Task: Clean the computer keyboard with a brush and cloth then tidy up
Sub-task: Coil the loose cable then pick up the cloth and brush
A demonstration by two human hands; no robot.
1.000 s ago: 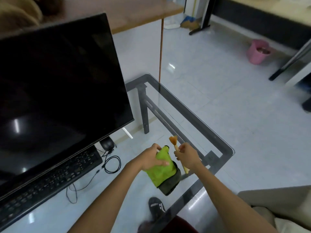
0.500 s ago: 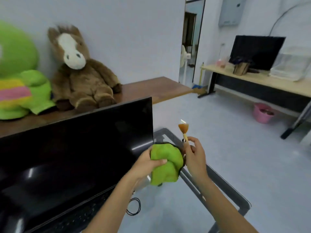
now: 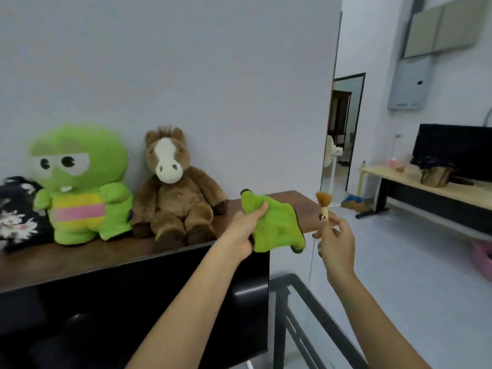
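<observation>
My left hand (image 3: pixel 243 231) is raised above the black monitor (image 3: pixel 133 310) and grips a crumpled green cloth (image 3: pixel 275 226) with a dark edge. To its right, my right hand (image 3: pixel 336 242) pinches the pale handle of a small brush (image 3: pixel 323 202), its orange-brown bristles pointing up. Both hands are held in the air in front of a brown wooden shelf (image 3: pixel 80 258). The keyboard is out of view below the monitor.
A green plush toy (image 3: pixel 80 182) and a brown plush horse (image 3: pixel 175 187) sit on the shelf against the grey wall. The glass table's dark frame (image 3: pixel 306 296) shows at the bottom right. A desk (image 3: pixel 436 193) with a second monitor stands at the far right, and a doorway (image 3: pixel 343 129) lies behind.
The view has swung up from the glass table and keyboard to the shelf and wall. Both hands have risen with the cloth and brush, and moved slightly apart.
</observation>
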